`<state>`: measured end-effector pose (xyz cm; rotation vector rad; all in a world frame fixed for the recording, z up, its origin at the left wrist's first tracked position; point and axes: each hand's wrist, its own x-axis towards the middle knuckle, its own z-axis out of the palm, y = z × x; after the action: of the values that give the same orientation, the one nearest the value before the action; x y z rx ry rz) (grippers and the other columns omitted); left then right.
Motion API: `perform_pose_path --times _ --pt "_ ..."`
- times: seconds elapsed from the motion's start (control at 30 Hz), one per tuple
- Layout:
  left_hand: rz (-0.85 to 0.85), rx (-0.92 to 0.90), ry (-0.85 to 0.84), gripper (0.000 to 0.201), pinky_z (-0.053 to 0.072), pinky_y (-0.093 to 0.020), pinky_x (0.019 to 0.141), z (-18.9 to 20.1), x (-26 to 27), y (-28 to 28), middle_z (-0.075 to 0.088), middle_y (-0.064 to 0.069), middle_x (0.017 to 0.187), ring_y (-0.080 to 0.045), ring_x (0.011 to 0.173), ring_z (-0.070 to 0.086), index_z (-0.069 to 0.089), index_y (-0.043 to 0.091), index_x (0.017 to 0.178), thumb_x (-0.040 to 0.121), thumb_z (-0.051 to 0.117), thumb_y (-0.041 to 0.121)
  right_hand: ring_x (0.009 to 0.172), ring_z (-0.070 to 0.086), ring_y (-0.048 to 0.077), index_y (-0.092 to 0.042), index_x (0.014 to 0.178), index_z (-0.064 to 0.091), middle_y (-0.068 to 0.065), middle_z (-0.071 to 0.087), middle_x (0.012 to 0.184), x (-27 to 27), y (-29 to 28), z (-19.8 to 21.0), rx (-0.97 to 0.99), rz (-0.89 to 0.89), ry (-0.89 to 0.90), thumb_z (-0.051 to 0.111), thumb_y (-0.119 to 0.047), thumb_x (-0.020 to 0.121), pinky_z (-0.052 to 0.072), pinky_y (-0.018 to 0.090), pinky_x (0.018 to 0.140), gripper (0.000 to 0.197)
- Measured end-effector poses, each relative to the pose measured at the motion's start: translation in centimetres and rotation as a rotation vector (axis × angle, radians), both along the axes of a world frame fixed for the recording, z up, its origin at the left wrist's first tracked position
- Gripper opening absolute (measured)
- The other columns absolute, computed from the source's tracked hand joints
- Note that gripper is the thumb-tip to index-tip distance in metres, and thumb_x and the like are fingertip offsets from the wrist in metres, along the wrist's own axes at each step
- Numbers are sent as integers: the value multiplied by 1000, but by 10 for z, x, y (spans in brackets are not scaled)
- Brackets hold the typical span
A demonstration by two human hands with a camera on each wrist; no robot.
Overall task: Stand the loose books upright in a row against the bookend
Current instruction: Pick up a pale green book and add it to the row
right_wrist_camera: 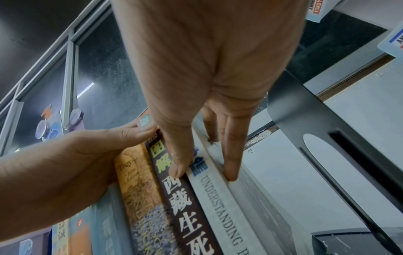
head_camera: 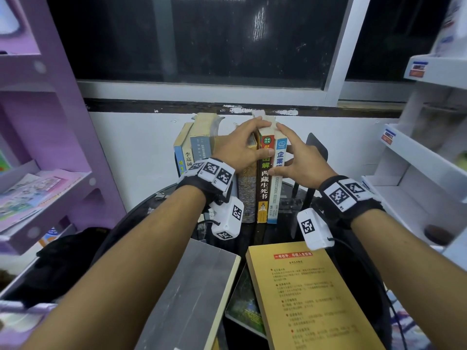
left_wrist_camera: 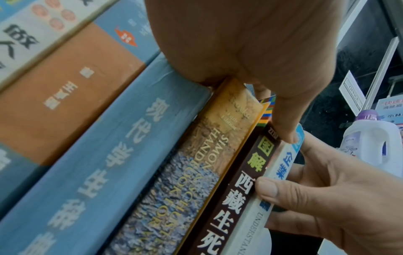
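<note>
A row of books stands upright on the dark round table by the wall. At its right end are a dark brown book and a white and blue book. My left hand reaches over the tops, its thumb on the brown book's spine. My right hand pinches the white book, thumb at the spine, fingers on its right cover. The black bookend stands just right of that hand, apart from the book. A grey book and a yellow book lie flat in front.
A greenish book lies partly under the yellow one. A purple shelf stands at the left, a white shelf at the right, and a dark window behind. A white bottle sits on the right. A black bag lies at lower left.
</note>
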<state>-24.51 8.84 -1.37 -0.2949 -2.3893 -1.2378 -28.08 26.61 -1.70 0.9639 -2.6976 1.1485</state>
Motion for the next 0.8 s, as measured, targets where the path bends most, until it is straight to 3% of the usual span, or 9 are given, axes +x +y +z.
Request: perform_pose_path --times 0.13,0.23,0.33,0.57,0.7,0.8 --pt "20 -22 -8 61 39 -45 110 -1 5 1 34 1 153 -18 136 39 47 28 138 82 73 25 96 67 17 -38 152 6 5 60 128 3 -1 -1 20 -33 -3 78 -21 79 54 24 66 103" --pt "14 5 -13 60 39 -46 110 -1 10 3 31 1 155 -19 137 37 46 28 138 84 71 23 96 68 19 -34 152 4 6 62 124 6 -1 0 27 -40 -17 76 -23 81 57 34 77 102" --pt "9 26 -27 59 42 -45 107 -1 16 5 31 -1 154 -20 136 39 46 27 139 85 70 20 96 68 20 -32 152 5 7 64 122 12 0 3 32 -39 -31 74 -21 84 56 35 80 97" --pt "24 20 -54 66 43 -49 105 -1 41 12 44 2 143 -20 130 46 45 28 138 77 69 36 108 60 12 -29 152 11 2 60 127 35 11 11 36 -26 -80 70 -16 87 48 23 78 88" --pt "65 -55 -34 61 38 -50 108 2 57 18 47 -1 141 -20 129 44 45 22 139 83 69 31 131 47 14 -28 154 9 2 57 136 48 20 13 52 -33 -94 69 -19 88 43 26 93 90" --pt "100 -111 -11 57 27 -44 115 3 73 23 41 -1 148 -18 135 36 44 18 140 88 66 24 134 44 17 -31 153 10 5 52 141 61 28 13 68 -25 -101 69 -21 88 44 32 98 89"
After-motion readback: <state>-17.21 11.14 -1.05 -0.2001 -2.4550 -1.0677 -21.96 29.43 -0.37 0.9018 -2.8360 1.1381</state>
